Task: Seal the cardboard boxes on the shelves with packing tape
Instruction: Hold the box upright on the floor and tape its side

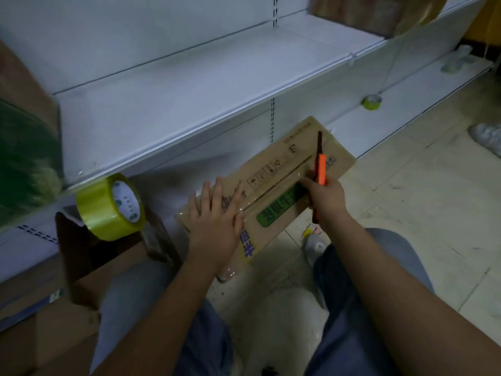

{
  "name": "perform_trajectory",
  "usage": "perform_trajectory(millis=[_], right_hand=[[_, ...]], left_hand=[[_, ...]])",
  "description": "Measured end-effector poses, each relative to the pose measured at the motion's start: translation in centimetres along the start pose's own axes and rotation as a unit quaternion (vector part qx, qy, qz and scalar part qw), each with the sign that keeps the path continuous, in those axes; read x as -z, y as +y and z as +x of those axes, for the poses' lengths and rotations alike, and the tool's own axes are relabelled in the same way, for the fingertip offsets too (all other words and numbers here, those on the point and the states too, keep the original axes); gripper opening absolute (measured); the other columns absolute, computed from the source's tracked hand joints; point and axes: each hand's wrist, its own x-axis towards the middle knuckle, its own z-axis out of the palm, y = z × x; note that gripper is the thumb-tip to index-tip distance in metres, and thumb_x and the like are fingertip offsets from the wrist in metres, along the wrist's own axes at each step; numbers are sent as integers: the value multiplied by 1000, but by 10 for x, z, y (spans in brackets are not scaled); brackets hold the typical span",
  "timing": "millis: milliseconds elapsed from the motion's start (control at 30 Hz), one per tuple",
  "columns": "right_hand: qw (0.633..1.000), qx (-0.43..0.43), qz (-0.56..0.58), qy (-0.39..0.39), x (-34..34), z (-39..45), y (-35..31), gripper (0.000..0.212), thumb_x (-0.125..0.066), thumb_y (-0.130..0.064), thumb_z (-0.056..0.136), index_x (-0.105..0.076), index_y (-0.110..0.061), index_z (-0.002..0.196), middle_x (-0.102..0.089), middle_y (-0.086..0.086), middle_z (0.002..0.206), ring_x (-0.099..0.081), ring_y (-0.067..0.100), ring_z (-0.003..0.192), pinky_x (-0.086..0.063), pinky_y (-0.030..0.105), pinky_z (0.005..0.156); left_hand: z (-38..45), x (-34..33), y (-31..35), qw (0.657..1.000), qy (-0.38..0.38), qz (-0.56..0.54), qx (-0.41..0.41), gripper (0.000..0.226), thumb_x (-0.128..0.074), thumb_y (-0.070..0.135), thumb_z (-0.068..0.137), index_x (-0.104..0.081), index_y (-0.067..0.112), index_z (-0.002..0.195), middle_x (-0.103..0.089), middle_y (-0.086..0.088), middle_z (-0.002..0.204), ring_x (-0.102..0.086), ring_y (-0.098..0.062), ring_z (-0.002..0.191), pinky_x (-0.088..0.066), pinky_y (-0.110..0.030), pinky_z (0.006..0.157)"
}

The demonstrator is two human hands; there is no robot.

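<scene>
You were crouched on a pale tiled floor point(423, 202), dim and scuffed, in front of white metal shelving point(189, 85) whose boards ran away to the upper right. The cardboard box point(282, 185) lay flat on the floor between your knees and the bottom shelf, its centre seam facing up with clear tape glinting along it. Your left hand point(217, 213) lay flat on the near end of the box, fingers straight and spread, pressing it down. Your right hand point(324, 196) was curled around an orange utility knife point(321, 169), its dark blade pointing up and away over the far half of the box.

A yellow tape roll point(111, 207) stood on edge on an open brown carton point(89, 264) at your left, just beside the shelf lip. A second, smaller yellow roll point(372, 102) sat on the low shelf further right.

Much was hard to read. The green mass point(24, 158) at the left edge was blurred. A brown shape point(349, 12) on the top shelf was cut off by the frame. A pale shoe point(488, 137) showed at the right edge, its wearer out of view. Whether the blade touched the tape could not be told. The printing on the box was too soft to read.
</scene>
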Motion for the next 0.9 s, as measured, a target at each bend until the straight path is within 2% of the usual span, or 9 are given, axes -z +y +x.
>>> perform_trajectory(millis=[67, 167, 367, 467, 533, 600, 733, 833, 900], right_hand=[[997, 38, -44, 59, 4, 22, 0, 14, -67, -23, 85, -60, -17, 96, -59, 7, 84, -57, 20, 68, -51, 36, 64], [995, 52, -43, 76, 4, 61, -6, 66, -74, -51, 75, -51, -31, 133, -60, -1, 105, -61, 16, 85, -52, 33, 69], [998, 39, -44, 21, -43, 85, -11, 106, -75, -53, 75, -3, -44, 152, -60, -3, 127, -63, 23, 104, -55, 44, 87], [998, 46, -25, -28, -55, 95, -24, 95, -77, -57, 72, -26, -38, 150, -61, -8, 130, -62, 15, 107, -52, 36, 92], [989, -54, 3, -136, -66, 95, -29, 86, -80, -62, 68, -48, -28, 140, -70, -1, 118, -70, 19, 99, -57, 39, 86], [951, -162, -5, -262, -79, 84, -32, 91, -83, -68, 60, -59, -16, 130, -72, 8, 113, -72, 25, 93, -60, 42, 82], [936, -54, -157, -309, -118, 67, -52, 101, -69, -89, 48, -66, -13, 116, -72, 10, 105, -71, 24, 90, -58, 44, 87], [903, 9, -230, -363, -129, 48, -72, 85, -65, -85, 55, -70, -16, 104, -74, 6, 94, -71, 23, 86, -58, 43, 86], [889, 7, -238, -391, -128, 43, -75, 80, -68, -83, 55, -72, -18, 102, -75, 4, 93, -72, 23, 86, -58, 44, 86]], left_hand=[[16, -2, -16, 1000, -9, 3, 10, 57, -17, 51, 102, -11, 39, 158, -13, -16, 165, -13, -38, 151, -17, -59, 118], [37, 0, -34, 999, -11, -4, 37, 57, -10, 56, 100, -8, 47, 156, -5, -17, 165, -14, -39, 148, -17, -58, 117], [50, 11, -26, 991, -59, 30, 114, 65, -15, 63, 89, 1, 56, 152, -34, -17, 142, -38, -38, 121, -36, -54, 101], [46, 25, -25, 978, -141, -26, 151, 81, -18, 76, 79, 24, 56, 145, -29, -13, 141, -36, -36, 124, -40, -50, 101], [38, 28, -21, 925, -204, -237, 217, 105, -49, 80, 75, 24, 52, 145, -29, -13, 152, -40, -38, 133, -44, -48, 105], [23, 23, -8, 858, -226, -371, 273, 119, -71, 72, 69, 1, 35, 156, -37, -9, 153, -43, -31, 137, -44, -44, 109], [-2, 11, 10, 771, -43, -466, 432, 66, -76, 56, 77, -57, 21, 130, -55, -4, 131, -40, -24, 136, -39, -46, 112], [-13, 11, 13, 651, 77, -585, 478, 29, -84, 38, 76, -67, 33, 98, -73, 1, 113, -67, -13, 108, -55, -40, 96], [-19, 12, 19, 626, 99, -608, 478, 32, -86, 30, 75, -66, 33, 98, -74, 6, 107, -70, -8, 98, -58, -35, 90]])
